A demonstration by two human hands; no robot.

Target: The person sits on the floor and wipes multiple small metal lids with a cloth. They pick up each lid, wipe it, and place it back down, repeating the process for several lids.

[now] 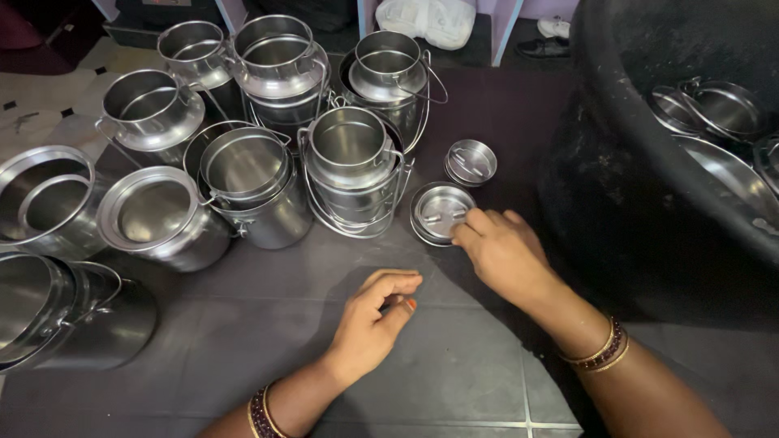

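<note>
So, shiny stuff everywhere: I'm down on a dark grey tiled floor [454,373], matte with pale grout lines, and it's crowded with polished steel milk cans [350,166], round-bellied with narrow necks and thin wire bail handles. All of them stand open, and you can see right down into the mirror-bright insides. A couple on the far left lie tipped on their sides [49,304]. Two round steel lids sit just right of the cans: the bigger lid [440,212] is upside down, shallow like a dish, with a little strap handle in the middle; the smaller lid [471,161] sits just behind it.

My right hand [505,255] is loosely curled, palm down, fingertips touching the near rim of the bigger lid, not really gripping it. My left hand [375,320] is half closed, fingers bent in toward the thumb, holding nothing, hovering just over the floor, near the right hand but apart from it. Bangles on both wrists.

Off to the right there's a big black tub [617,162], rough and dull-looking, with more steel cans lying inside [714,109].
</note>
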